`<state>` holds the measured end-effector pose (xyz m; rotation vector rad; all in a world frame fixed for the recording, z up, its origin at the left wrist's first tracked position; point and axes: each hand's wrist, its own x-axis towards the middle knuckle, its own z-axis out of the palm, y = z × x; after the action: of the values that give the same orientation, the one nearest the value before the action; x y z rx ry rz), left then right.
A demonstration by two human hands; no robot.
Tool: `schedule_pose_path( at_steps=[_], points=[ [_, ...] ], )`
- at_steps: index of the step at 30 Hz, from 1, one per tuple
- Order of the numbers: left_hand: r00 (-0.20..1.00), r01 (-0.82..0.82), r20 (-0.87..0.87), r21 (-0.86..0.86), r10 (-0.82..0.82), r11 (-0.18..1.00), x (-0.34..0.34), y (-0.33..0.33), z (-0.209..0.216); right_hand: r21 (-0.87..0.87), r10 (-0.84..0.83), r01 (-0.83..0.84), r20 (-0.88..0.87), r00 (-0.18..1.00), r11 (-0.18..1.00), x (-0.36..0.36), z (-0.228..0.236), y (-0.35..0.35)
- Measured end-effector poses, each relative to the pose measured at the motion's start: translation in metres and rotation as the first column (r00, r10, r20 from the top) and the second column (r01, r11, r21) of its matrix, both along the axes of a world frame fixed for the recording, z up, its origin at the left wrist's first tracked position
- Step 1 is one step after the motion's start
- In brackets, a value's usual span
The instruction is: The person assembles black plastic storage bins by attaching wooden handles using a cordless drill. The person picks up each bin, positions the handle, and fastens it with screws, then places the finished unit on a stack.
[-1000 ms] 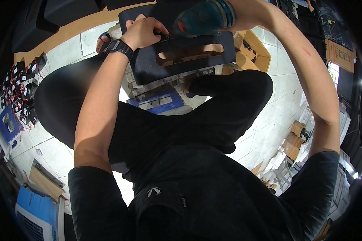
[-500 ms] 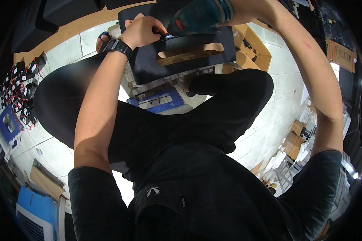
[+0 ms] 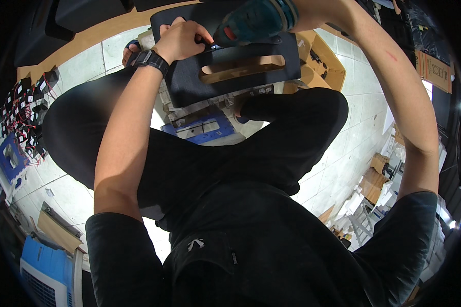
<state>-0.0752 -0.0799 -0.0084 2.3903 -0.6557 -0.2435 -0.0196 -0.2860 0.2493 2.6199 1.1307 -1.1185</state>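
In front of me lies a black box-like cabinet with a long rounded slot cut in its near side. My right hand, partly beyond the top edge, grips a teal cordless drill whose nose points left and down at the cabinet. My left hand rests on the cabinet's left part, thumb and forefinger pinched together by the drill's tip. A small shiny bit of metal shows there; what the fingers hold is too small to name.
Beside the cabinet's right end stands an open cardboard box. Black parts with red wires lie on the tiled floor at left, near a blue frame. Another blue piece sits between my legs. More black cabinets stand at far left.
The drill and my right forearm have shifted very slightly. My left hand stays in the same place on the cabinet.
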Motion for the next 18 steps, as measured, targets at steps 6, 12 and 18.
schedule_pose_path(
  at_steps=[6,12,18],
  points=[
    [1.000,-0.005,-0.018,0.019,0.006,1.000,0.000,0.001,0.002,-0.082,-0.002,0.003,0.006,1.000,0.997,0.000,-0.002,0.007],
    [1.000,0.003,-0.002,0.020,-0.003,1.000,0.000,-0.001,0.003,-0.083,0.000,0.003,0.040,0.999,0.997,-0.001,-0.005,0.004],
    [1.000,0.000,0.010,0.032,0.000,0.999,0.001,0.000,-0.001,-0.033,0.028,-0.028,0.017,0.999,0.999,0.003,-0.009,-0.001]
  ],
)
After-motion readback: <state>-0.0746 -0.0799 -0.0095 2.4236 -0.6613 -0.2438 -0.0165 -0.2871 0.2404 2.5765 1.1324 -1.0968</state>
